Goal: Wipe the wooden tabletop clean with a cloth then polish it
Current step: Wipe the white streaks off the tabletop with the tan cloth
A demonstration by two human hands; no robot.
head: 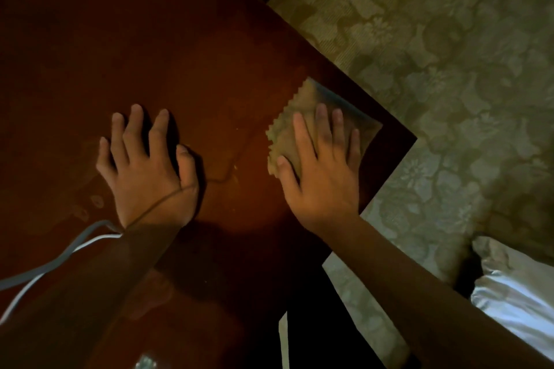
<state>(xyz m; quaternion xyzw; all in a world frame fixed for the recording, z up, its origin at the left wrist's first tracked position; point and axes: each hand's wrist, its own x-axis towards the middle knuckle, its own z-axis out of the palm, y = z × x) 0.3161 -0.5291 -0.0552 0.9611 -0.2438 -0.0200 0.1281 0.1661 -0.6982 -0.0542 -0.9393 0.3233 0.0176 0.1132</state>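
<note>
On dark wooden tabletop (150, 39), cloth (317, 120), floral bedspread (449, 54)

Both hands flat, fingers spread: left (147, 171), right (322, 169).

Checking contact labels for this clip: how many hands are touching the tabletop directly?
1. The left hand rests flat on the bare tabletop. The right hand presses on the cloth near the corner, not the wood.
</note>
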